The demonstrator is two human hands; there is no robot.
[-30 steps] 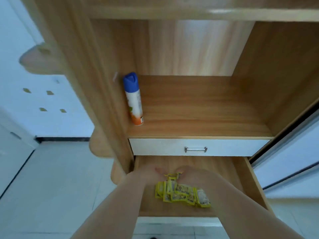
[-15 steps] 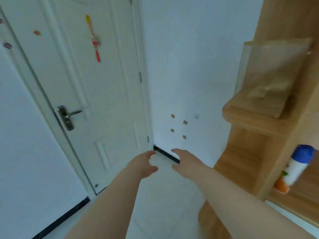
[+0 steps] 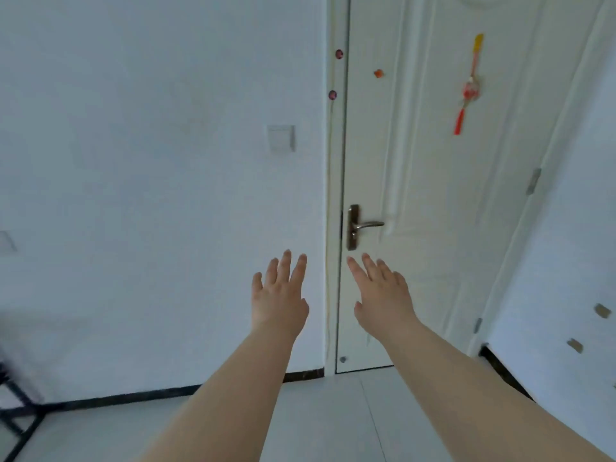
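Note:
My left hand [image 3: 279,295] and my right hand [image 3: 383,291] are stretched out in front of me at mid-height, backs up, fingers straight and spread. Neither holds anything. They hover in the air before a white wall and a closed white door [image 3: 420,181]. The door's metal lever handle [image 3: 361,225] is just above and between my hands, a little closer to the right one.
A red and yellow tassel ornament [image 3: 470,86] hangs on the door. A white wall switch [image 3: 281,138] is left of the door frame. A black frame [image 3: 15,415] stands on the pale tiled floor at the bottom left. Black skirting runs along the walls.
My view has swung left, from the wooden cabinet with yellow packets, to the door. My hands left the packets, came away empty, and their fingers have straightened.

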